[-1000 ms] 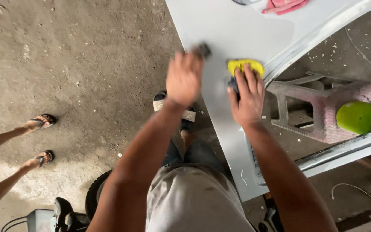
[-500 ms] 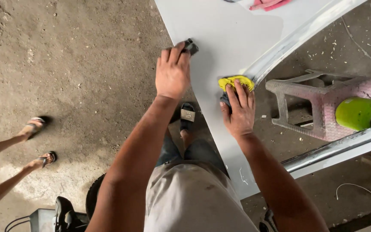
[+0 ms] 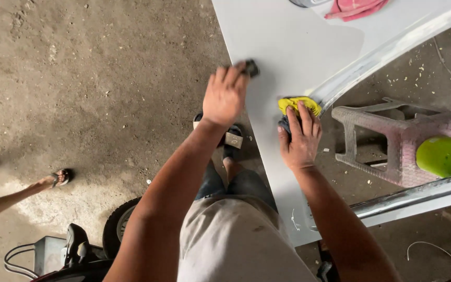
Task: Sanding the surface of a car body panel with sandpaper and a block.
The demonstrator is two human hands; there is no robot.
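Left hand (image 3: 225,96) grips a dark block (image 3: 251,68); right hand (image 3: 299,138) presses a yellow sponge (image 3: 298,104) on the grey panel (image 3: 288,47)

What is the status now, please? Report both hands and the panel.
Left hand presses small dark block on grey panel. Right hand presses yellow sponge near panel edge. Pink stool beside panel, apart.

Two hands are showing, left (image 3: 225,96) and right (image 3: 299,138), each gripping one thing: one dark block (image 3: 250,68), one yellow sponge (image 3: 298,104). One grey panel (image 3: 288,47) is lying under them, with one pink cloth (image 3: 356,8) sitting on it. One pink stool (image 3: 392,136), one green can (image 3: 442,155), one wheel (image 3: 118,227) and one bystander's sandalled foot (image 3: 58,178) are showing around it.
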